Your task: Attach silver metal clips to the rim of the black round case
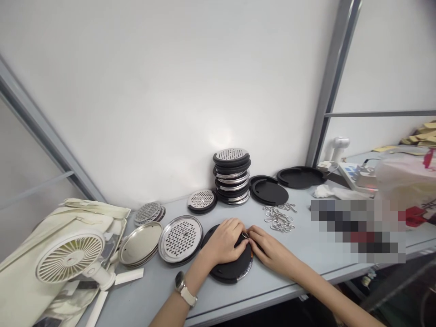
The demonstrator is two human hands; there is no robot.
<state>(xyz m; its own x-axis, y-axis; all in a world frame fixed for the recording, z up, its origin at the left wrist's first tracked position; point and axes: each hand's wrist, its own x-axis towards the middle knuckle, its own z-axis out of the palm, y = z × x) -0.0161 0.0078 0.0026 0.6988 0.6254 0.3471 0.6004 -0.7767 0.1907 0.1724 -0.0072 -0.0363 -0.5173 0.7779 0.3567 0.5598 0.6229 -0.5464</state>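
A black round disc [229,271] with a shiny, coloured edge lies on the table in front of me. My left hand [227,240] lies across its top, with a watch on the wrist; its fingers are curled at the disc's far right rim. From the right, my right hand [267,249] meets it there, its fingertips pinched on a small metal wire clip [245,235]. Fingers hide part of the clip, and I cannot tell whether it is hooked through the disc. Right of my hands is a loose pile of wire clips [279,220].
Perforated metal grater plates [180,239] and plain metal discs [141,244] lie to the left, beside a white fan [74,257]. Behind are a tall stack of graters [232,175] and black round trays [270,190]. A plastic bag [402,175] stands at the right.
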